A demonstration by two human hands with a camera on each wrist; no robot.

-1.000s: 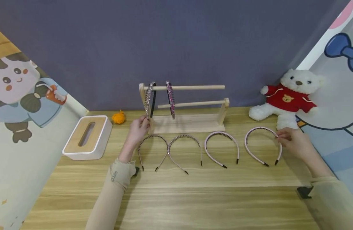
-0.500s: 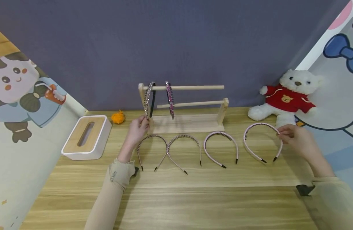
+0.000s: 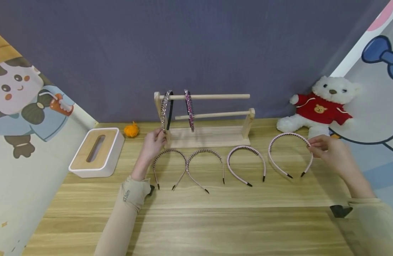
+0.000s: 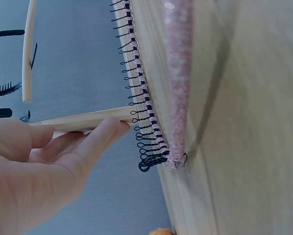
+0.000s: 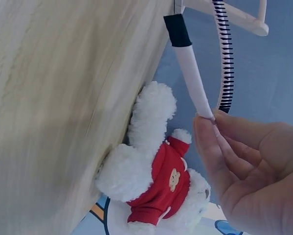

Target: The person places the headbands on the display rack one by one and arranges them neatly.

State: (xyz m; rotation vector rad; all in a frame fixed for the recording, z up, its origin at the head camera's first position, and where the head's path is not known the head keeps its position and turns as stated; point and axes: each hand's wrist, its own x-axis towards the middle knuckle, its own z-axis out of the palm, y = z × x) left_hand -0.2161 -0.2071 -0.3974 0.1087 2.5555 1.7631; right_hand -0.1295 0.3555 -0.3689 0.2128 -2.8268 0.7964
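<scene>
My right hand point(image 3: 329, 151) pinches the right side of a pale pink headband point(image 3: 273, 156), which is raised off the table. In the right wrist view its black tip and white-pink band point(image 5: 194, 78) show above the thumb and fingertips. My left hand point(image 3: 152, 145) grips the left post point(image 4: 82, 121) of a wooden headband stand point(image 3: 209, 137). Two glittery headbands hang on the stand's upper rod, one silver point(image 3: 165, 110) and one pink-purple point(image 3: 189, 112). In front lie a thin beaded headband point(image 3: 170, 150), another thin one point(image 3: 205, 151) and a pink headband point(image 3: 245, 148).
A white tissue box point(image 3: 97, 153) with a wooden lid stands at the left. Beside it is a small orange fuzzy ball point(image 3: 131, 130). A white teddy bear point(image 3: 319, 106) in a red sweater sits behind my right hand. A dark wall rises behind the stand.
The pink headband in my right hand has risen off the table and shifted slightly left. My left hand stays on the stand's post.
</scene>
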